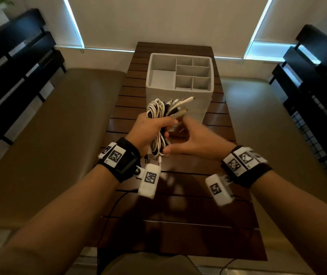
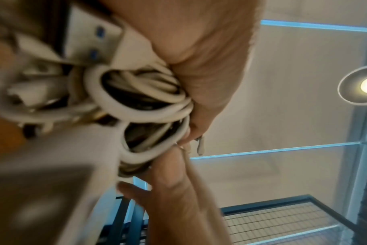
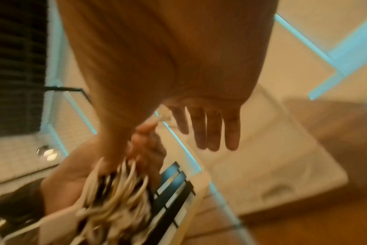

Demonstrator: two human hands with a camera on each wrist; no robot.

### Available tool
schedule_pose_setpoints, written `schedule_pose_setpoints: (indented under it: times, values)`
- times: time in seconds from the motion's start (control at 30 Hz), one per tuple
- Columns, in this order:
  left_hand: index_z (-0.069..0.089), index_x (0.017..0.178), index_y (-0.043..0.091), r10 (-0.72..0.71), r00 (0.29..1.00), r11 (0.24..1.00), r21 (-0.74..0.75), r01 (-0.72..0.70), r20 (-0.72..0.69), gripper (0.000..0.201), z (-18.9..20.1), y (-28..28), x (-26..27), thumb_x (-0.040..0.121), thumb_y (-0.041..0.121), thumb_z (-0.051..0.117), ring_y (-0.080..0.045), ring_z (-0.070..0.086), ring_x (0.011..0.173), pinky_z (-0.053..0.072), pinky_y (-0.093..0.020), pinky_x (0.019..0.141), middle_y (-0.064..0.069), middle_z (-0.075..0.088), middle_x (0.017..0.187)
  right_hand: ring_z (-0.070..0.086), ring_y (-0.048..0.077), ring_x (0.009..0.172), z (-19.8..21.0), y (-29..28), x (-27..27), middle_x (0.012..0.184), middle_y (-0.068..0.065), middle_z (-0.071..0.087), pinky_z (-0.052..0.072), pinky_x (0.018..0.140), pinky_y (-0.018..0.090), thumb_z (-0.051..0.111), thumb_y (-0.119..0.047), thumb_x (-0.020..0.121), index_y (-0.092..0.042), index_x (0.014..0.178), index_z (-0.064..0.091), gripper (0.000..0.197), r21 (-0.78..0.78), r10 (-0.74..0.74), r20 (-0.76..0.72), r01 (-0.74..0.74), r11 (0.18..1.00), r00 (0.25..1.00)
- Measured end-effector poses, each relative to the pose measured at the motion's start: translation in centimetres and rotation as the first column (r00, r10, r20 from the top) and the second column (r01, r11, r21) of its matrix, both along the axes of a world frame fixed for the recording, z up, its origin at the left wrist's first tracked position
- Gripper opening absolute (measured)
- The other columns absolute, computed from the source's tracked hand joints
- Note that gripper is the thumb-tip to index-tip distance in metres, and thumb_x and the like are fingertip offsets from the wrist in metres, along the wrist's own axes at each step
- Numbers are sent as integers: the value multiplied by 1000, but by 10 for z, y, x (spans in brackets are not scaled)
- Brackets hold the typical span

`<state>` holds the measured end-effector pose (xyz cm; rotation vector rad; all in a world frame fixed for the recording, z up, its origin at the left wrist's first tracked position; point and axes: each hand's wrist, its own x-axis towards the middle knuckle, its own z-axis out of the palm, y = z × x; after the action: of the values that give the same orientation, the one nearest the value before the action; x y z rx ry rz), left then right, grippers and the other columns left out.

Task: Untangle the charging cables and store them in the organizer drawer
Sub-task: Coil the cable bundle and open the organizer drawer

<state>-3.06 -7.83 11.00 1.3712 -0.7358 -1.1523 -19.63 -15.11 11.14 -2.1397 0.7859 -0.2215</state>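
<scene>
Tangled bundle of white and black charging cables gripped in curled left hand above counter, right hand just beside, fingers spread, near compartmented grey organizer drawer.

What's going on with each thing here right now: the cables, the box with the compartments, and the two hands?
Cable bundle: still tangled, white and dark cables together, held above the table, plugs sticking out toward the organizer.
Organizer: stands on the slatted table, open at the top, every visible compartment empty.
Left hand: grips the bundle round its middle.
Right hand: open, fingers straight, beside the bundle; contact unclear.
</scene>
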Motion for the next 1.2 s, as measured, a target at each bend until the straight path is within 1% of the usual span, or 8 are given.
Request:
schedule_pose_setpoints:
  times: [0.2, 0.33, 0.43, 0.67, 0.77, 0.9, 0.97, 1.2]
  values:
    - [67, 75, 3, -86, 977, 996, 48, 78, 197, 14, -3, 3, 4, 86, -2, 74, -19, 53, 51, 48, -29, 55, -12, 55, 63, 49, 25, 120, 32, -27, -5, 131, 9, 52, 46, 101, 36, 84, -41, 78, -13, 130, 52, 68, -769, -110, 23, 88, 634, 994]
    - [67, 84, -1, -158, 968, 987, 33, 155, 195, 9, 1, 4, -4, 84, -2, 76, -22, 54, 53, 49, -31, 56, -15, 57, 65, 59, 28, 111, 26, -23, 24, 123, 7, 61, 51, 89, 43, 77, -58, 75, -16, 128, 51, 72, -720, 20, -309, -247, 648, 951]
    - [67, 76, 2, -194, 954, 981, 52, 187, 229, 12, 1, 9, 3, 83, -5, 74, -21, 56, 52, 51, -31, 57, -11, 59, 61, 61, 26, 81, 24, -23, 33, 98, 4, 66, 41, 64, 34, 76, -45, 83, -16, 117, 51, 52, -658, 26, -338, -256, 708, 941]
    - [61, 74, 2, -271, 928, 963, 80, 259, 257, 16, 0, 14, 3, 82, -9, 69, -19, 56, 51, 53, -31, 56, -9, 57, 62, 65, 31, 80, 25, -13, 34, 86, 3, 61, 39, 63, 35, 68, -31, 89, -15, 108, 61, 26, -699, -45, -358, -236, 675, 933]
    - [62, 81, 2, -306, 926, 951, 121, 286, 220, 11, 2, 12, 7, 84, -7, 67, -19, 56, 53, 53, -31, 57, -9, 57, 65, 61, 25, 84, 22, -13, 32, 106, 3, 56, 47, 60, 38, 78, -29, 83, -14, 122, 50, 50, -753, -54, -264, -171, 635, 963]
    - [65, 90, 1, -370, 924, 914, 213, 345, 92, 10, -3, 13, 7, 86, -8, 68, -19, 55, 53, 52, -32, 56, -9, 57, 65, 49, 31, 128, 22, -9, 28, 152, 14, 38, 52, 99, 44, 76, -36, 84, -22, 160, 26, 92, -842, 152, -252, -294, 452, 956]
    - [66, 81, 2, -408, 906, 898, 226, 377, 110, 12, -5, 14, 2, 86, -9, 68, -19, 53, 52, 50, -33, 55, -8, 56, 61, 51, 30, 125, 19, -7, 31, 152, 12, 41, 51, 99, 43, 68, -40, 91, -24, 156, 33, 76, -829, 203, -408, -454, 327, 890]
    - [64, 77, -2, -462, 849, 879, 261, 399, 258, 14, -10, 12, -6, 84, -14, 66, -20, 54, 50, 51, -30, 51, -11, 55, 59, 63, 32, 72, 14, -3, 36, 101, 12, 62, 33, 55, 36, 60, -15, 97, -7, 115, 55, 21, -710, 205, -534, -567, 417, 820]
